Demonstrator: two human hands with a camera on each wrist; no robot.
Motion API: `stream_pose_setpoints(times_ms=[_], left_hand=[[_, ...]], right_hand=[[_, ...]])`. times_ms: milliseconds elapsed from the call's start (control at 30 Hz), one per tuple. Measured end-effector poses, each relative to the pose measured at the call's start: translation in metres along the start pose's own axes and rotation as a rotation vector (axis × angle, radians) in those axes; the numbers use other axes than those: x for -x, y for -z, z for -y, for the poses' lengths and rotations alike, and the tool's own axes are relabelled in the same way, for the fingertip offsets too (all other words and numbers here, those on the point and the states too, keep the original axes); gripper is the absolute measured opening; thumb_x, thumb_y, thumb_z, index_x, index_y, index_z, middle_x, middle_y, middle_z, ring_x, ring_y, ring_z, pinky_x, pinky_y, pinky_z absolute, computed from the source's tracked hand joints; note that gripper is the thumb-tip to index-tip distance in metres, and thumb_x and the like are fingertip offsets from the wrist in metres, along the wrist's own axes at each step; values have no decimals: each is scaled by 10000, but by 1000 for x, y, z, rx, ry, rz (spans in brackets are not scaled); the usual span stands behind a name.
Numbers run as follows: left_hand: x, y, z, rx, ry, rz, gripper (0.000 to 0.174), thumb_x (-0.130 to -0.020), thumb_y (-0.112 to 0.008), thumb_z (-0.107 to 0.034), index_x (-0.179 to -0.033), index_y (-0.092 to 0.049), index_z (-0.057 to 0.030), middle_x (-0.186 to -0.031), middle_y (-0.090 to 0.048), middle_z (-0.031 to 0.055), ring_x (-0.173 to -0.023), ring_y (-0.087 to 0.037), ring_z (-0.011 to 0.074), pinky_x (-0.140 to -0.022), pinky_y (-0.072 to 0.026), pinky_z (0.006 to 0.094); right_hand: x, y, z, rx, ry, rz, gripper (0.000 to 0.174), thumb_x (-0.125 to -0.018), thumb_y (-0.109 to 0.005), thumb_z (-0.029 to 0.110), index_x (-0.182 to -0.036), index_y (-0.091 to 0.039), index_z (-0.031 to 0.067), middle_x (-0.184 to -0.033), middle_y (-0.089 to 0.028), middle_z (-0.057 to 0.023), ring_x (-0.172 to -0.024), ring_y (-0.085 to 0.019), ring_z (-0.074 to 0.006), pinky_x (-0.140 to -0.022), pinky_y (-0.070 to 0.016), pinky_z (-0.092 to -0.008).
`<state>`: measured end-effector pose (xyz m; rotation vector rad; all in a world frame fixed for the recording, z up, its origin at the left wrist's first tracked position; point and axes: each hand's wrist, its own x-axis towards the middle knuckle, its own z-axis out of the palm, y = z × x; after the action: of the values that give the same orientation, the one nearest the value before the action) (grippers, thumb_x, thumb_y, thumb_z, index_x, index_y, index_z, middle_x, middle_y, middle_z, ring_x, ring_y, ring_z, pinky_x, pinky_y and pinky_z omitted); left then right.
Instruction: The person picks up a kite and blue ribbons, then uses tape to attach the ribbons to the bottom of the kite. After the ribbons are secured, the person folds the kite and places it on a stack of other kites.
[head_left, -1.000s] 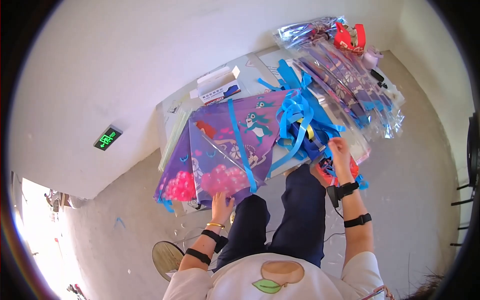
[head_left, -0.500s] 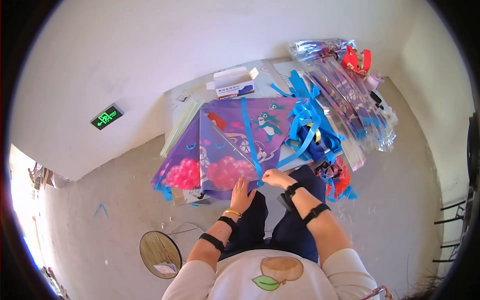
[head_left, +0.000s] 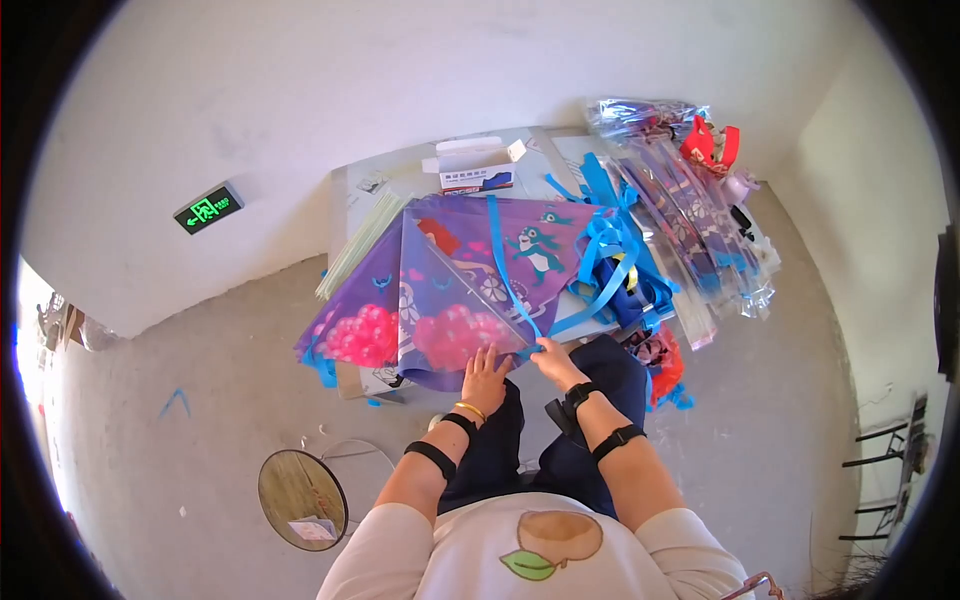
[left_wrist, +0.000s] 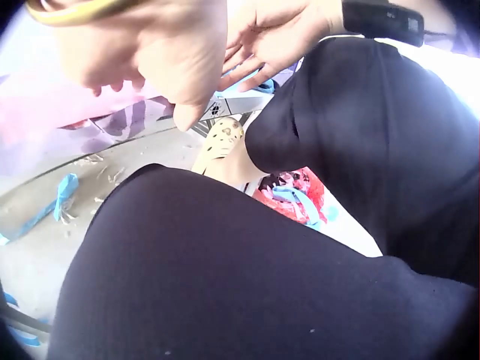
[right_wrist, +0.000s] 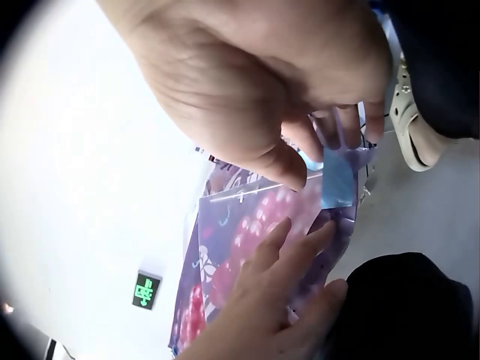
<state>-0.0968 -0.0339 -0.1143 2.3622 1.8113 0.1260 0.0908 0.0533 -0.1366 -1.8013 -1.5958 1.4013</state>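
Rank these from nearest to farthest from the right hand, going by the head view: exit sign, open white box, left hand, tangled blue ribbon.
From the right hand:
1. Left hand, just to its left.
2. Tangled blue ribbon, ahead, slightly right.
3. Open white box, ahead-left.
4. Exit sign, far left, on the wall.

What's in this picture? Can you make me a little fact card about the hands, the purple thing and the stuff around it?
Left hand: fingers spread on the purple sheet
Right hand: by the lower end of a blue ribbon
Sheet pictures: pink balls, a blue-and-white cartoon animal
Behind sheet: white box, flaps open
Far right on table: shiny plastic packets
On wall: green lit sign
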Motion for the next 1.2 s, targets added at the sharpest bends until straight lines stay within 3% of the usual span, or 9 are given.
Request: stream_pose_setpoints(times_ms=[33,267,433,633,700,833,900,1033,1200], left_hand=[[0,0,0,4,-2,2,722,-838,-710,-257,-1502,-434,-189,-1588,-291,193,-1457,-301,407,-1165,-306,520],[-4,4,-6,-106,44,-17,807,-794,-733,-253,-1508,-399,-79,-1613,-293,113,-1377,-406,364,-1069,-397,470],[1,47,1,119,93,-99,854,-787,-730,-204,-1523,-338,-17,-1605,-294,153,-1364,-419,360,-1074,-394,463],[63,59,86,591,493,-839,864,-843,-696,-98,-1553,-216,12,-1581,-253,235,-1377,-413,378,-1125,-377,464],[99,47,118,1063,676,-837,907,-845,-706,-74,-1587,-185,-50,-1589,-267,180,-1368,-431,323,-1080,-421,472],[151,-3,186,1281,945,-900,942,-854,-719,-89,-1607,-152,-104,-1603,-247,132,-1334,-466,279,-1015,-476,448],[166,0,203,1523,1131,-677,951,-853,-723,-96,-1610,-147,-111,-1598,-247,121,-1327,-473,273,-1026,-472,426],[163,2,218,1433,1156,-681,832,-891,-674,-176,-1598,-236,-194,-1525,-396,77,-1356,-444,257,-1064,-388,460],[150,0,238,717,917,-757,834,-827,-680,-65,-1562,-287,-69,-1608,-287,157,-1463,-325,343,-1190,-301,429]], right_hand=[[4,2,1,-97,-52,-9,601,-886,-666,150,-1426,-482,-39,-1262,-632,-174,-1138,-616,-241,-927,-493,-346],[26,11,14,-284,3,42,544,-918,-651,120,-1423,-498,-8,-1279,-617,-153,-1186,-588,-212,-963,-466,-322],[70,21,74,-349,524,78,458,-933,-673,152,-1374,-574,77,-1420,-494,-93,-1329,-483,-240,-1059,-425,-357],[92,51,88,-564,487,109,398,-963,-610,69,-1359,-566,67,-1416,-545,-38,-1358,-455,-214,-1093,-402,-355],[102,62,94,-575,389,89,380,-969,-605,71,-1347,-574,46,-1362,-588,-44,-1294,-514,-192,-1076,-413,-334],[104,78,88,-594,396,43,340,-972,-601,78,-1304,-600,8,-1300,-625,-65,-1204,-576,-176,-1061,-419,-316],[104,86,83,-606,401,54,337,-969,-613,81,-1299,-604,13,-1282,-633,-63,-1185,-586,-181,-1048,-432,-322],[110,106,77,-638,392,45,303,-980,-611,109,-1269,-621,18,-1218,-662,-73,-1134,-615,-188,-1008,-453,-317],[114,126,69,-701,375,26,267,-995,-601,143,-1232,-634,23,-1151,-682,-80,-1076,-645,-182,-957,-481,-303]])
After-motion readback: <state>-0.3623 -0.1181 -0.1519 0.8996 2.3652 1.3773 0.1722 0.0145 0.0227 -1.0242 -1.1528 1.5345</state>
